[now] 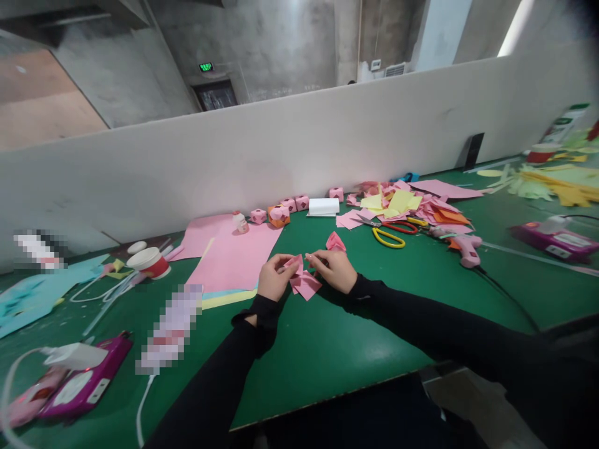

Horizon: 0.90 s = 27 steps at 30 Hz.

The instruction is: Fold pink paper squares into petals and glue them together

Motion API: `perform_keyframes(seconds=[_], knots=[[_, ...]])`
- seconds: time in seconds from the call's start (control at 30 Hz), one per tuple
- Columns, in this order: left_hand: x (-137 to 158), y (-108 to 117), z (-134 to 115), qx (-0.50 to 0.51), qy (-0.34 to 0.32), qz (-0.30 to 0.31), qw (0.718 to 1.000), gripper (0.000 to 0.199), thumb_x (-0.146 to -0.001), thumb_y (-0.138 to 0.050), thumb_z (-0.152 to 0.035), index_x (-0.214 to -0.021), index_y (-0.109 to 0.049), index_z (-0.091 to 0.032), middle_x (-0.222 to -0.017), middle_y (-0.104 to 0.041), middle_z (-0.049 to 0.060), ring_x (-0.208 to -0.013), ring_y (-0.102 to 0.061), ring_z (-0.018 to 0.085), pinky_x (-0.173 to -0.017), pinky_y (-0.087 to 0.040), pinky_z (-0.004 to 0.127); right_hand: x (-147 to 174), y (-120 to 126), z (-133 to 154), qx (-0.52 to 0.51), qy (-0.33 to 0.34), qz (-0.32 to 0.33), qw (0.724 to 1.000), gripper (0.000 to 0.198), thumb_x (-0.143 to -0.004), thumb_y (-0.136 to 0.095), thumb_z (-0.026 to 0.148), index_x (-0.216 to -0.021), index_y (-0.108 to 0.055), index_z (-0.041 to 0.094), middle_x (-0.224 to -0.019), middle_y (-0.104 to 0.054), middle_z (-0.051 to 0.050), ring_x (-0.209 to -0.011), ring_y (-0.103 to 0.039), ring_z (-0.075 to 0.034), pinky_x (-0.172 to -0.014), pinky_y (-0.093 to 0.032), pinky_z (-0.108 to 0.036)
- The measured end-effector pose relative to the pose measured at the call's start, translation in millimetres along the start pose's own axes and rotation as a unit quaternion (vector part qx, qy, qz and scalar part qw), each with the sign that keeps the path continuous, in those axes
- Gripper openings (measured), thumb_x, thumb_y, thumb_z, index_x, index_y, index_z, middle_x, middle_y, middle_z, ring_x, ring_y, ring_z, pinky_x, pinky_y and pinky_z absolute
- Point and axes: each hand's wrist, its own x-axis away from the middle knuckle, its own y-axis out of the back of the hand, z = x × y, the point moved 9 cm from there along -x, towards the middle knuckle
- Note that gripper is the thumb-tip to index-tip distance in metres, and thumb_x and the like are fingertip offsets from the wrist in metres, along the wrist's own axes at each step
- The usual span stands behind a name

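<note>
Fingers of the left hand [274, 279] pinch folded pink paper [300, 264]; whether the right hand's fingers grip any cannot be told; steady, edge-aligned handling is advisable.

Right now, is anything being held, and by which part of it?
The left hand holds folded pink paper by its left side; whether the right hand grips anything is unclear.

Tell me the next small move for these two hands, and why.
Probably bring the right hand in to steady the small pink folded-paper piece: the left hand appears to pinch it, and the right hand is close beside it. Whether the right hand holds anything is too small to tell.
</note>
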Motion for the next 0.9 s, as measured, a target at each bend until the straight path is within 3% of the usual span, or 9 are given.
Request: perform_keyframes(seconds=[0.13,0.27,0.47,0.67,0.9], knots=[[1,-6,-1,-0.023,-0.014,0.028,0.999,0.037,-0.061,-0.073,-0.042,-0.082,-0.063,-0.013,-0.076,-0.068,0.005,-0.059,-0.061,0.014,-0.059,-0.054,0.029,1,0,2,-0.022,-0.001,-0.001,1.0,0.027,-0.084,-0.058,0.038,-0.095,-0.066,0.016,-0.083,-0.071,-0.005,-0.063,-0.061,-0.012,-0.06,-0.047,-0.023],[4,-7,-7,-0.132,-0.054,0.023,0.989,0.027,-0.068,-0.067,-0.039,-0.08,-0.065,-0.015,-0.074,-0.069,0.005,-0.063,-0.062,0.016,-0.059,-0.051,0.027,0,0,7,-0.006,0.02,0.001,1.0,0.016,-0.085,-0.056,0.027,-0.086,-0.068,0.016,-0.079,-0.071,-0.004,-0.065,-0.06,-0.012,-0.062,-0.046,-0.022],[4,-3,-12,-0.227,-0.076,-0.002,0.971,0.015,-0.071,-0.061,-0.029,-0.08,-0.067,-0.018,-0.076,-0.07,0.003,-0.07,-0.064,0.016,-0.067,-0.05,0.028,0,-6,7,0.093,0.077,0.023,0.992,0.016,-0.086,-0.052,0.018,-0.09,-0.068,0.016,-0.085,-0.071,-0.006,-0.075,-0.064,-0.015,-0.068,-0.046,-0.025],[4,-4,-14,-0.244,-0.075,-0.002,0.967,0.014,-0.071,-0.06,-0.028,-0.079,-0.067,-0.018,-0.076,-0.07,0.002,-0.07,-0.064,0.016,-0.069,-0.05,0.028,-1,-9,3,0.146,0.086,0.019,0.985,0.019,-0.09,-0.046,0.017,-0.093,-0.064,0.014,-0.09,-0.07,-0.008,-0.082,-0.064,-0.017,-0.072,-0.047,-0.027],[5,-3,-15,-0.253,-0.08,-0.003,0.964,0.015,-0.071,-0.061,-0.029,-0.078,-0.067,-0.018,-0.074,-0.07,0.002,-0.067,-0.063,0.015,-0.067,-0.049,0.027,0,0,6,0.124,0.073,-0.009,0.99,0.02,-0.09,-0.046,0.021,-0.098,-0.063,0.014,-0.091,-0.069,-0.009,-0.082,-0.064,-0.017,-0.075,-0.048,-0.028]])
